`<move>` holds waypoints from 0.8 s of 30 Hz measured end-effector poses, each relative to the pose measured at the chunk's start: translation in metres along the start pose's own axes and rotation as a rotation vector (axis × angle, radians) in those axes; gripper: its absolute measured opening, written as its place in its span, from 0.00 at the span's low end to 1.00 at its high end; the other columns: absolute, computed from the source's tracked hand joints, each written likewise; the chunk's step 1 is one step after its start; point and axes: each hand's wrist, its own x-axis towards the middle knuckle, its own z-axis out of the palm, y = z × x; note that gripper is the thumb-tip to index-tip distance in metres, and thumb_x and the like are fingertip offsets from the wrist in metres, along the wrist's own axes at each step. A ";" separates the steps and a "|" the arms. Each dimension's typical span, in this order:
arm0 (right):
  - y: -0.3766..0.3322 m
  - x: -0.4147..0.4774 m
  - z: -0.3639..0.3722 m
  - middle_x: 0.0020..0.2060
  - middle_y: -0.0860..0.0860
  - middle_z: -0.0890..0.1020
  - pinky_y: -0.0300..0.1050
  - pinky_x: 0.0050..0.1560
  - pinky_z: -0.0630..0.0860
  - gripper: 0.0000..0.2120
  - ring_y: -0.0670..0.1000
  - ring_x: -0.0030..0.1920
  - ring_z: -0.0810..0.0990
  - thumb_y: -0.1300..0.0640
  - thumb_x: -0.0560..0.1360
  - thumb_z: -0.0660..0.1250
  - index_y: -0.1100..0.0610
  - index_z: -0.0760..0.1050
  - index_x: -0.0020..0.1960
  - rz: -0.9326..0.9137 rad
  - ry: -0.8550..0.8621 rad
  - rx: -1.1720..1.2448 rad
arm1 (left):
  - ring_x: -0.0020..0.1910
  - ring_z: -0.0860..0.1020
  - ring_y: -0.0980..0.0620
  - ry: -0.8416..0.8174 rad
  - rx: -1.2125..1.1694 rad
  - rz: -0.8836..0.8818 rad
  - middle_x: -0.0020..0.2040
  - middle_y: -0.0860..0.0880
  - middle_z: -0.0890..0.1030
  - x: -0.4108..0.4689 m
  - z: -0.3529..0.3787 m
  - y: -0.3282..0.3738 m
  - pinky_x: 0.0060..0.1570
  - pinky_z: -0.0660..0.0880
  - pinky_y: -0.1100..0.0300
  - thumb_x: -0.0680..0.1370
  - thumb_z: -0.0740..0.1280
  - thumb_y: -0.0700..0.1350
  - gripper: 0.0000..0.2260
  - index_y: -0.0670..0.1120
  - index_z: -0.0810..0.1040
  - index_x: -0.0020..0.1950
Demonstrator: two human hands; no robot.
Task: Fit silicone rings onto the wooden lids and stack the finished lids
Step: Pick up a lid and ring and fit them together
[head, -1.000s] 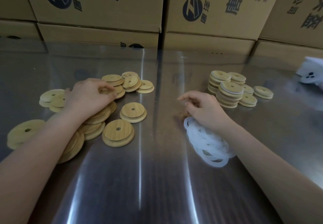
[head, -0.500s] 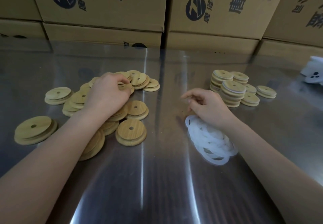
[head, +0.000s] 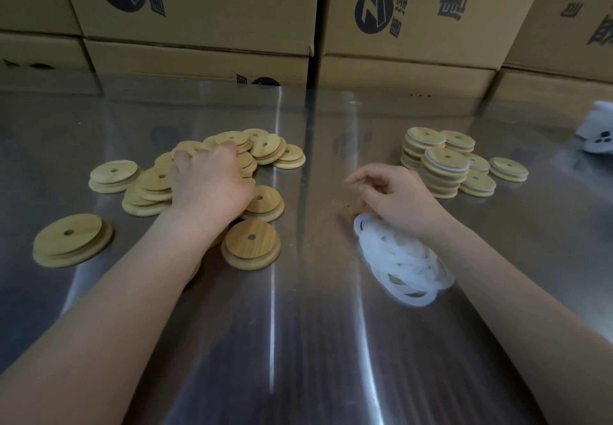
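Note:
Loose wooden lids (head: 252, 247), each with a centre hole, lie heaped on the left of the steel table (head: 298, 341). My left hand (head: 212, 182) lies palm-down over the heap, its fingers curled onto a lid (head: 232, 141) at the back. White silicone rings (head: 401, 262) lie piled to the right of centre. My right hand (head: 398, 199) rests on the pile's far edge with loosely curled fingers and holds nothing I can see. Finished lids with white rims stand in short stacks (head: 444, 172) just beyond my right hand.
Printed cardboard boxes (head: 205, 10) wall off the table's back edge. A white object (head: 597, 132) lies at the far right. One lid pair (head: 71, 240) sits apart at the left.
My left hand has moved away from me across the heap, from the near lids to the ones at the back. My right hand has stayed by the rings.

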 end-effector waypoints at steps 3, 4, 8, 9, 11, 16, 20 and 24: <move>0.000 0.001 -0.001 0.35 0.45 0.82 0.29 0.42 0.72 0.11 0.41 0.40 0.80 0.62 0.79 0.63 0.49 0.81 0.53 -0.006 0.006 -0.012 | 0.62 0.70 0.35 0.073 -0.009 0.030 0.59 0.41 0.77 -0.003 0.007 -0.002 0.58 0.67 0.46 0.73 0.71 0.54 0.23 0.50 0.73 0.66; 0.000 0.001 -0.001 0.35 0.45 0.82 0.28 0.41 0.71 0.11 0.41 0.39 0.79 0.62 0.78 0.63 0.49 0.81 0.52 -0.008 0.011 -0.018 | 0.62 0.70 0.35 0.110 -0.024 0.051 0.60 0.41 0.76 -0.004 0.010 -0.003 0.59 0.67 0.46 0.73 0.72 0.54 0.25 0.50 0.73 0.67; 0.000 0.002 -0.007 0.34 0.42 0.80 0.25 0.36 0.68 0.11 0.36 0.34 0.75 0.61 0.77 0.65 0.45 0.80 0.45 0.008 -0.001 -0.062 | 0.60 0.73 0.36 0.223 -0.132 0.116 0.62 0.41 0.74 -0.010 0.014 -0.003 0.57 0.70 0.44 0.71 0.76 0.50 0.29 0.50 0.71 0.69; 0.000 0.002 -0.009 0.34 0.42 0.80 0.25 0.35 0.68 0.12 0.35 0.34 0.75 0.60 0.76 0.65 0.45 0.81 0.43 0.022 -0.019 -0.075 | 0.58 0.74 0.37 0.247 -0.176 0.133 0.62 0.42 0.73 -0.012 0.013 -0.002 0.56 0.72 0.45 0.71 0.76 0.49 0.29 0.50 0.71 0.69; -0.001 0.003 -0.014 0.37 0.42 0.82 0.27 0.36 0.70 0.11 0.36 0.37 0.77 0.59 0.75 0.65 0.45 0.82 0.41 0.050 -0.065 -0.098 | 0.56 0.75 0.40 0.291 -0.301 0.176 0.63 0.44 0.70 -0.014 0.010 0.001 0.54 0.74 0.48 0.71 0.76 0.45 0.28 0.51 0.72 0.69; 0.000 0.002 -0.020 0.42 0.40 0.83 0.33 0.41 0.73 0.11 0.37 0.42 0.79 0.58 0.73 0.67 0.43 0.83 0.39 0.098 -0.245 -0.112 | 0.56 0.66 0.57 0.212 -0.670 0.209 0.61 0.53 0.64 -0.026 0.006 0.013 0.47 0.60 0.84 0.70 0.76 0.37 0.30 0.55 0.73 0.68; 0.001 0.002 -0.019 0.39 0.33 0.80 0.27 0.37 0.71 0.08 0.35 0.40 0.79 0.57 0.72 0.71 0.44 0.83 0.40 0.073 -0.280 -0.100 | 0.63 0.69 0.55 0.072 -0.862 0.202 0.64 0.53 0.67 -0.034 0.006 0.020 0.57 0.63 0.75 0.70 0.75 0.35 0.31 0.58 0.71 0.66; 0.001 0.003 -0.019 0.37 0.38 0.80 0.28 0.36 0.71 0.07 0.37 0.36 0.78 0.57 0.71 0.74 0.45 0.83 0.38 0.066 -0.293 -0.100 | 0.61 0.72 0.60 -0.049 -1.025 0.178 0.64 0.55 0.72 -0.036 0.009 0.022 0.53 0.69 0.73 0.69 0.74 0.31 0.33 0.57 0.72 0.67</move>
